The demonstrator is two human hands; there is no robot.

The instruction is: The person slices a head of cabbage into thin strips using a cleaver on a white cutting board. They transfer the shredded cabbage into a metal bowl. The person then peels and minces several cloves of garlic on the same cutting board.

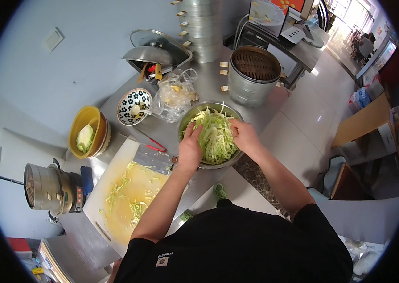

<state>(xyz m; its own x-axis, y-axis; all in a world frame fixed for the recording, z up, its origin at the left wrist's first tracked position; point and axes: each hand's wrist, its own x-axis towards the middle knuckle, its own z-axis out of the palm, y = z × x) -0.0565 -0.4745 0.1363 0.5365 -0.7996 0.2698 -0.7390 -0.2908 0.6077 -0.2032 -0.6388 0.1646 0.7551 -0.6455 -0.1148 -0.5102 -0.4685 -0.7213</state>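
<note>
Shredded cabbage [217, 136] is heaped in a metal bowl [209, 167] at the table's edge before me. My left hand [190, 146] reaches over the bowl's left side, its spread fingertips against the shreds. On the right, the curled fingers of my right hand [245, 135] grip some shreds at the edge of the heap. Left of the bowl, a cleaver [152, 158] lies flat over the cutting board's [95, 198] far end, its wooden handle pointing towards the bowl. Loose cabbage bits [137, 209] are scattered over the board's yellow-stained middle.
A yellow basin [73, 141] holds a cabbage piece [85, 138]. Nearby are a patterned bowl [123, 115] with a spoon, a red-handled utensil [155, 144] and a plastic bag [167, 102]. Steamers [252, 90] stand behind the metal bowl; an electric steamer [45, 187] is at left.
</note>
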